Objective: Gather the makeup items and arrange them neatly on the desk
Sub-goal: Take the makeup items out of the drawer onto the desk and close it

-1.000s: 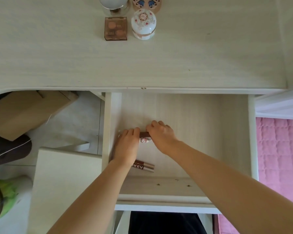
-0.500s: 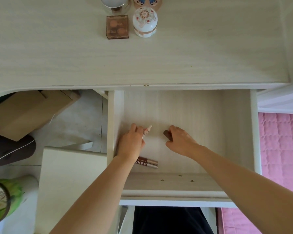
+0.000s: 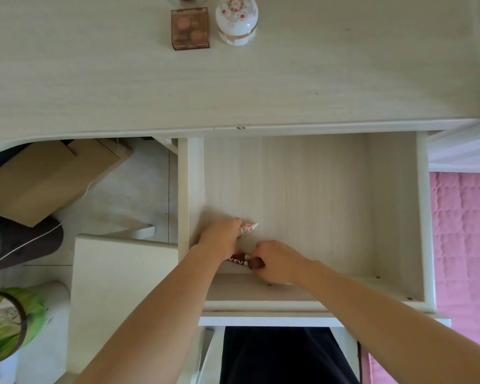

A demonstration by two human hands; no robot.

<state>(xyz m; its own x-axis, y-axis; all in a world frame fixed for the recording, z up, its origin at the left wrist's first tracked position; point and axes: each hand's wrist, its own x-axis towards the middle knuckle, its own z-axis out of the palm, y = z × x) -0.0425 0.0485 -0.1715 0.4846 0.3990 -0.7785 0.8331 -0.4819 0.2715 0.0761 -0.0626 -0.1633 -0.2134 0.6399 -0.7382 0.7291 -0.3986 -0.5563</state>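
Observation:
Both hands are inside the open drawer [image 3: 421,217], near its front left corner. My left hand [image 3: 222,238] grips a small pale tube [image 3: 248,227] whose pointed tip sticks out to the right. My right hand [image 3: 277,261] holds a short brown cap [image 3: 257,263] and reaches onto a brown lettered tube [image 3: 237,259] lying on the drawer floor. On the desk [image 3: 316,79] at the back stand a brown blush palette [image 3: 190,28] and a round white floral jar [image 3: 236,19].
A cardboard box [image 3: 47,178] and a dark object lie on the floor at left. A white stool [image 3: 122,286] stands beside the drawer. A green-lined bin [image 3: 3,325] is at lower left, pink bedding [image 3: 466,245] at right.
My right hand, holding the brown cap, moved back toward the drawer's front onto the lettered tube. My left hand keeps the pale tube and shifted slightly toward me.

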